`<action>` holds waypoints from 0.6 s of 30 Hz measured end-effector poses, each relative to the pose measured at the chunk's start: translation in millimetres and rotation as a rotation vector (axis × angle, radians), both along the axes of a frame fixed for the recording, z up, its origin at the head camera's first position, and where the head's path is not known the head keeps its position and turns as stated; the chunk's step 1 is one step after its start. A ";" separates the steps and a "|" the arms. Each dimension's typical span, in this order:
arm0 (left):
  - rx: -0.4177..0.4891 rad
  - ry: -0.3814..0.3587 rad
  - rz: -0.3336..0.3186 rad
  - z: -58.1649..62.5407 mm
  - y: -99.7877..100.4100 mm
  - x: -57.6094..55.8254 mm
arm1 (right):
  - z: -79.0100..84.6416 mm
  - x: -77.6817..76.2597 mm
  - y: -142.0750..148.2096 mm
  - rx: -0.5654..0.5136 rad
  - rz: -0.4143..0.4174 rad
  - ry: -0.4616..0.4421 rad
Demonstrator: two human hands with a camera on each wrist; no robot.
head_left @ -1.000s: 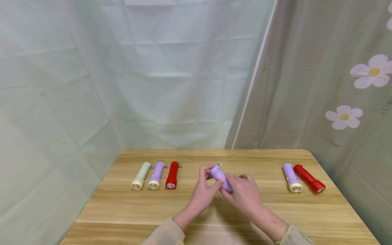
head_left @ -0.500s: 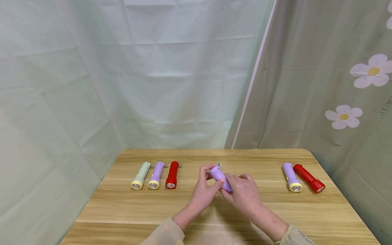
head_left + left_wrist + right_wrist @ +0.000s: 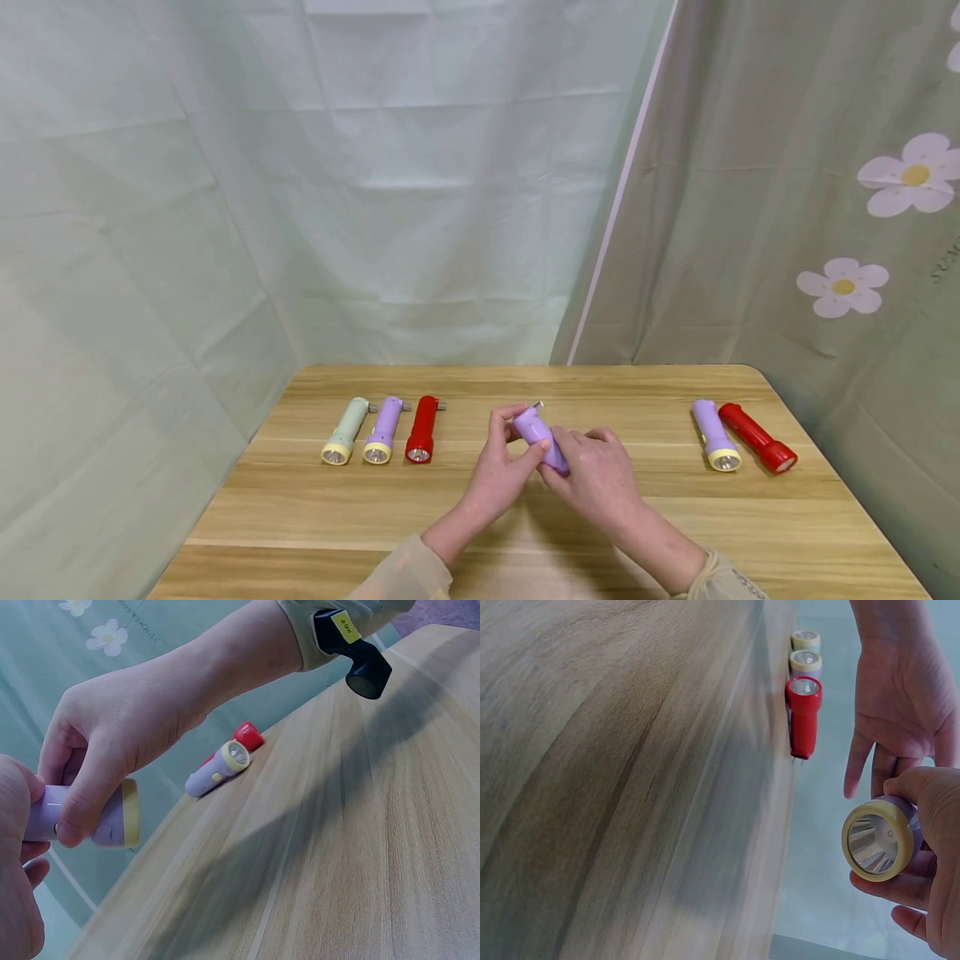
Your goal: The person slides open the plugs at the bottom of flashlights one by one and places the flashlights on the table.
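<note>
A purple flashlight (image 3: 534,426) with a cream lens ring (image 3: 845,838) is held above the table between both hands. My left hand (image 3: 497,467) grips its tail end, where a small metal plug (image 3: 538,405) sticks out. Around the body near the head curl the thumb and fingers of my right hand (image 3: 596,471). The right wrist view looks into the reflector (image 3: 875,844), which is unlit. In the left wrist view the right thumb lies along the purple barrel (image 3: 109,825).
At the left of the wooden table (image 3: 360,517) lie a pale green flashlight (image 3: 347,427), a purple flashlight (image 3: 386,425) and a red flashlight (image 3: 423,425), metal plugs out. At right lie another purple flashlight (image 3: 714,429) and a red one (image 3: 753,435). Curtains (image 3: 450,208) hang behind.
</note>
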State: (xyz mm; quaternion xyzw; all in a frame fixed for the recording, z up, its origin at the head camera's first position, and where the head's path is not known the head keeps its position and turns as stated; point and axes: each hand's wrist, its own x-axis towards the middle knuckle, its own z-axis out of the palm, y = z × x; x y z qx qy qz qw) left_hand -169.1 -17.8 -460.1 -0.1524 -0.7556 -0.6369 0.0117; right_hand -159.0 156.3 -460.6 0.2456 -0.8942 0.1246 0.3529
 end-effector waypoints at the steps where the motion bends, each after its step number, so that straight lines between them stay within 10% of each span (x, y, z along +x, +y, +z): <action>1: 0.000 0.001 -0.002 0.2 -0.1 0.3 | -0.1 0.1 0.0 -0.001 0.000 -0.002; 18: -0.024 -0.004 -0.012 -0.3 -0.9 0.1 | -0.4 1.0 1.1 0.004 -0.007 -0.002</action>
